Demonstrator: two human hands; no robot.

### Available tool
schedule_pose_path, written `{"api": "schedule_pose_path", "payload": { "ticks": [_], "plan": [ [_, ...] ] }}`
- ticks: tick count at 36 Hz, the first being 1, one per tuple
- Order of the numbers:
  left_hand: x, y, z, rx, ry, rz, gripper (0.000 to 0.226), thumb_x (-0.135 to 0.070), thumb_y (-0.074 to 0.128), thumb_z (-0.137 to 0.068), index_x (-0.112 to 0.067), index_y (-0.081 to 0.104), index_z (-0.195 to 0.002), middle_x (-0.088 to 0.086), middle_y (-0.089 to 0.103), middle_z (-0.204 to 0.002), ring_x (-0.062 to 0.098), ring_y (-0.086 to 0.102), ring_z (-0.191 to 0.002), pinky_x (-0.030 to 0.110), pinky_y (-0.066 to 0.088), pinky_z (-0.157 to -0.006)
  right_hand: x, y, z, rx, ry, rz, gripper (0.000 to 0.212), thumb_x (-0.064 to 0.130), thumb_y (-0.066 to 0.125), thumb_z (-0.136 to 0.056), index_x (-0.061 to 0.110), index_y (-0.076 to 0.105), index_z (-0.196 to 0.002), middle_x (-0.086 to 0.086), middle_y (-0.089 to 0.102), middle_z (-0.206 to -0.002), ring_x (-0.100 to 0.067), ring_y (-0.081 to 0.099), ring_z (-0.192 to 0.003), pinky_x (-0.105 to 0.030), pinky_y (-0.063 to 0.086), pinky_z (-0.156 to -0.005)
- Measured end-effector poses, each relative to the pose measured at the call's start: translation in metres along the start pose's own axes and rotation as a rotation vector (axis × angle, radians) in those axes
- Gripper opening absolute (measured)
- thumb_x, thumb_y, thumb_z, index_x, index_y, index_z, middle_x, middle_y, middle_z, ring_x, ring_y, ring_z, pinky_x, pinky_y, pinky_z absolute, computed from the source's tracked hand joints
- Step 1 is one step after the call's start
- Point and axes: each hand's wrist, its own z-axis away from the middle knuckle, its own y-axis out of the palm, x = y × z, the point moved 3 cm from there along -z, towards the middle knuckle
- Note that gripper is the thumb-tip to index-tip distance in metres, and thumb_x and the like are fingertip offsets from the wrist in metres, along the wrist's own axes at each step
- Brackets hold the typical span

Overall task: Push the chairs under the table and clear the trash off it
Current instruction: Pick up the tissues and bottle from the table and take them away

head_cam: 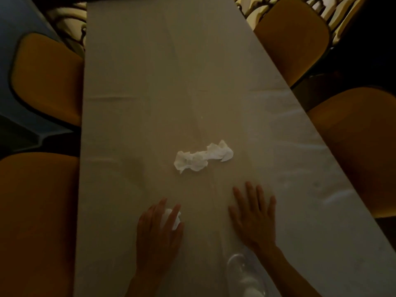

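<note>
A long pale table (150,82) runs away from me. A crumpled white tissue (202,157) lies in its middle, ahead of both hands. My left hand (158,234) grips a smaller wad of white tissue (171,217) between its fingers, low over the tabletop. My right hand (254,217) lies flat on the table with fingers spread, holding nothing. Yellow chairs flank the table: near left (36,211), far left (47,76), far right (293,37), near right (360,151).
A clear plastic bottle or glass (246,275) lies on the table near its front edge, beside my right forearm. A patterned floor (68,24) shows beyond the chairs. The scene is dim.
</note>
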Motion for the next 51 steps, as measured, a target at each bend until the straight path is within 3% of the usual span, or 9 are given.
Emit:
{"api": "schedule_pose_path", "payload": {
  "ticks": [14, 17, 20, 23, 28, 34, 39, 46, 51],
  "plan": [
    [-0.001, 0.022, -0.040, -0.075, 0.081, 0.239, 0.045, -0.009, 0.034, -0.095, -0.019, 0.048, -0.137, 0.011, 0.036, -0.147, 0.033, 0.034, -0.132, 0.022, 0.015, -0.117, 0.001, -0.006, -0.004, -0.070, 0.002, -0.016, 0.057, 0.052, 0.039, -0.089, 0.041, 0.039, -0.145, -0.002, 0.031, -0.159, -0.030, 0.028, -0.145, -0.062, 0.014, -0.115],
    [-0.018, 0.011, -0.081, -0.143, 0.108, 0.257, 0.052, 0.001, 0.044, -0.089, -0.022, 0.050, -0.135, 0.011, 0.037, -0.147, 0.030, 0.033, -0.135, 0.024, 0.016, -0.118, 0.000, -0.005, -0.004, -0.098, -0.001, -0.025, 0.057, 0.053, 0.040, -0.088, 0.040, 0.043, -0.144, -0.002, 0.032, -0.158, -0.030, 0.030, -0.145, -0.062, 0.016, -0.115],
    [-0.032, 0.008, -0.125, -0.197, 0.047, 0.303, 0.035, -0.027, 0.047, -0.102, -0.041, 0.048, -0.134, -0.012, 0.034, -0.150, 0.014, 0.026, -0.142, 0.023, 0.023, -0.115, 0.000, -0.006, -0.005, -0.095, 0.005, -0.035, 0.055, 0.058, 0.026, -0.094, 0.041, 0.040, -0.144, -0.001, 0.031, -0.159, -0.028, 0.028, -0.146, -0.061, 0.015, -0.115],
    [-0.048, 0.015, -0.159, -0.189, 0.097, 0.234, 0.046, -0.009, 0.052, -0.096, -0.030, 0.047, -0.138, 0.010, 0.034, -0.151, 0.032, 0.029, -0.138, 0.040, 0.030, -0.113, 0.000, -0.007, -0.006, -0.089, 0.012, -0.057, 0.059, 0.062, 0.016, -0.094, 0.041, 0.041, -0.144, -0.001, 0.031, -0.159, -0.027, 0.028, -0.146, -0.061, 0.015, -0.116],
    [-0.051, 0.042, -0.165, -0.094, 0.020, 0.126, 0.037, -0.041, 0.048, -0.096, -0.021, 0.057, -0.126, 0.019, 0.046, -0.136, 0.040, 0.040, -0.122, 0.056, 0.032, -0.105, 0.000, -0.007, -0.007, -0.153, 0.006, -0.080, 0.054, 0.053, 0.042, -0.087, 0.039, 0.051, -0.139, -0.002, 0.035, -0.156, -0.028, 0.032, -0.143, -0.061, 0.018, -0.115],
    [-0.038, 0.036, -0.149, -0.141, -0.100, 0.318, 0.017, -0.032, 0.053, -0.093, -0.016, 0.055, -0.088, 0.006, 0.042, -0.107, 0.027, 0.041, -0.100, 0.052, 0.049, -0.082, 0.000, -0.007, -0.007, -0.159, -0.001, -0.098, 0.057, 0.054, 0.043, -0.086, 0.039, 0.048, -0.140, -0.001, 0.035, -0.156, -0.027, 0.031, -0.144, -0.061, 0.018, -0.115],
    [-0.043, 0.015, -0.163, -0.210, -0.139, 0.375, 0.031, 0.006, 0.057, -0.084, -0.013, 0.054, -0.109, 0.013, 0.038, -0.117, 0.032, 0.050, -0.098, 0.037, 0.049, -0.083, -0.001, -0.007, -0.008, -0.165, -0.001, -0.110, 0.057, 0.052, 0.048, -0.082, 0.036, 0.055, -0.136, -0.002, 0.041, -0.153, -0.027, 0.035, -0.142, -0.061, 0.020, -0.113],
    [-0.099, 0.016, -0.212, -0.109, 0.246, 0.320, 0.048, -0.009, 0.036, -0.084, -0.018, 0.059, -0.125, 0.014, 0.040, -0.136, 0.036, 0.044, -0.122, 0.039, 0.042, -0.101, -0.001, -0.007, -0.008, -0.197, -0.016, -0.129, 0.055, 0.050, 0.051, -0.084, 0.037, 0.053, -0.137, -0.002, 0.040, -0.154, -0.026, 0.031, -0.144, -0.063, 0.020, -0.113],
    [-0.113, 0.066, -0.211, -0.016, 0.355, 0.147, 0.036, -0.033, 0.053, -0.094, -0.031, 0.059, -0.129, 0.009, 0.049, -0.143, 0.031, 0.042, -0.133, 0.053, 0.032, -0.108, -0.001, -0.007, -0.009, -0.218, -0.008, -0.125, 0.054, 0.050, 0.052, -0.083, 0.039, 0.053, -0.136, -0.001, 0.040, -0.154, -0.027, 0.033, -0.143, -0.063, 0.022, -0.112]
  ]
}}
